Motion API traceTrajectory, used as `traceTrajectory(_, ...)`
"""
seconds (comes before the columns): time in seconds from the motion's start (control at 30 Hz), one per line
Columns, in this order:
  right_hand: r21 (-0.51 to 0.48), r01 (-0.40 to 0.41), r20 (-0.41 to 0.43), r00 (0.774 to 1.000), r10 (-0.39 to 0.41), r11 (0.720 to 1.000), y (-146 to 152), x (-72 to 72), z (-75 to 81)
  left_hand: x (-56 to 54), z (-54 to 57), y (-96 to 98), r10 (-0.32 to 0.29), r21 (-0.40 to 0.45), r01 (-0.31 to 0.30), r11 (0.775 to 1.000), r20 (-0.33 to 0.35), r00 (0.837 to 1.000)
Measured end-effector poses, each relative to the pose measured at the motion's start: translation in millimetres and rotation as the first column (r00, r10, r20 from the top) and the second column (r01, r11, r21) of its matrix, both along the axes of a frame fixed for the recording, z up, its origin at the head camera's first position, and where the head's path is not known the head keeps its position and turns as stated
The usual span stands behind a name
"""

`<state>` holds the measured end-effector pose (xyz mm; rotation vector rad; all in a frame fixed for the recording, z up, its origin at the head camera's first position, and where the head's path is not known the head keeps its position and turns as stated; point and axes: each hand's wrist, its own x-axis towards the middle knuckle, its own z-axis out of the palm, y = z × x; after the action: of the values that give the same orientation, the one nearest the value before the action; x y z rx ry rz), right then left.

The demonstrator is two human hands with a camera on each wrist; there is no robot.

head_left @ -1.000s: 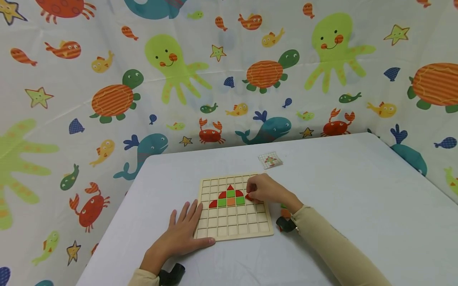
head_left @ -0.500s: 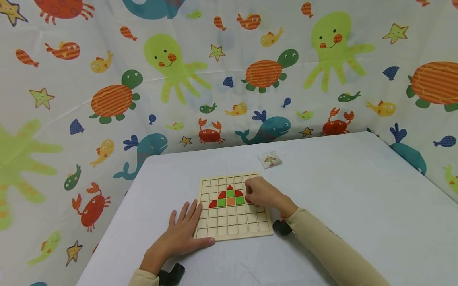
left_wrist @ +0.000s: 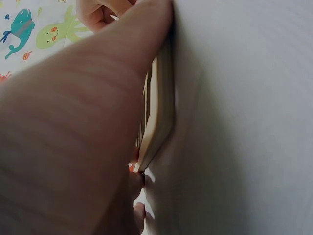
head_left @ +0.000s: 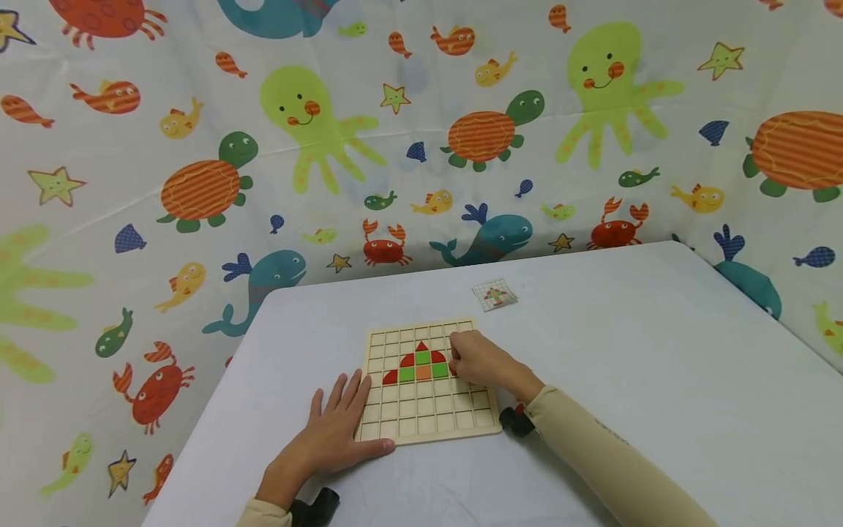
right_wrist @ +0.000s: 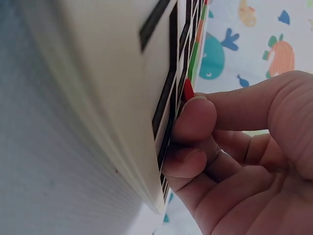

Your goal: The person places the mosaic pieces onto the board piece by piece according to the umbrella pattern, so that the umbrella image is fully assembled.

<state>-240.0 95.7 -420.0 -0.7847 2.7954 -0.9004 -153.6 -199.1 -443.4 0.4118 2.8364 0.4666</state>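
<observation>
A pale wooden grid board lies on the table, its cells partly filled with flat red, green and orange pieces. Green squares and an orange square sit mid-board, under a red triangle. My left hand rests with spread fingers along the board's left edge, thumb at the near corner. At the right end of the row, my right hand pinches a small red piece against the grid. Fingertips cover most of that piece, so its full shape is hidden.
Behind the board lies a small printed card with a coloured grid pattern. A red bit shows beside the right wrist's black camera, which hides what lies under it. A sea-animal curtain hangs behind the white table.
My right hand has moved slightly left and down, bringing the red piece against the cell beside the right green square. The left hand stays in place on the board's edge.
</observation>
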Motion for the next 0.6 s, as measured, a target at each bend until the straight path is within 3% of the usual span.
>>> traceTrajectory(0.3,0.005,-0.006,0.008,1.000,0.006,1.000,-0.9,-2.1,-2.4,2.9,0.2,0.1,0.009,0.003,-0.009,1.000,0.002,1.000)
traceTrajectory(0.6,-0.065,-0.016,0.144,0.989,0.026,0.998,15.5,-5.6,7.0,1.7,0.4,0.5,0.004,0.001,-0.004,1.000,0.003,1.000)
